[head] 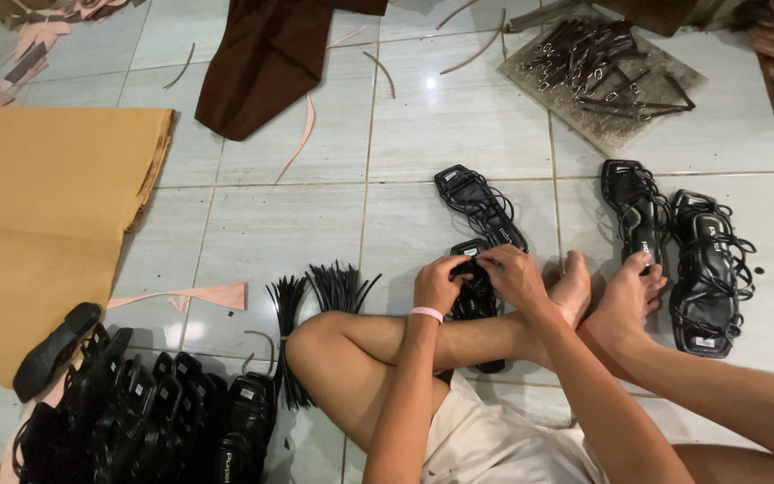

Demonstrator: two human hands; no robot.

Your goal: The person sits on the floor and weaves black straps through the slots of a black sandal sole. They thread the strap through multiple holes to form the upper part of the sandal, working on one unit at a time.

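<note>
I sit on the tiled floor with my legs crossed. My left hand [441, 283], with a pink band on its wrist, and my right hand [511, 274] both grip a black strappy sandal [475, 300] lying on the floor in front of my legs. My fingers pinch its thin straps near the top. The sandal's lower part is hidden behind my forearm and leg. Another black sandal [479, 205] lies just beyond it.
Two more black sandals [674, 251] lie right of my feet. A pile of black sandals [145, 412] sits at lower left beside bundles of black straps [315, 296]. Tan sheet material [38, 215] lies left, brown cloth [266, 58] at the top, a board with buckled straps [602, 72] top right.
</note>
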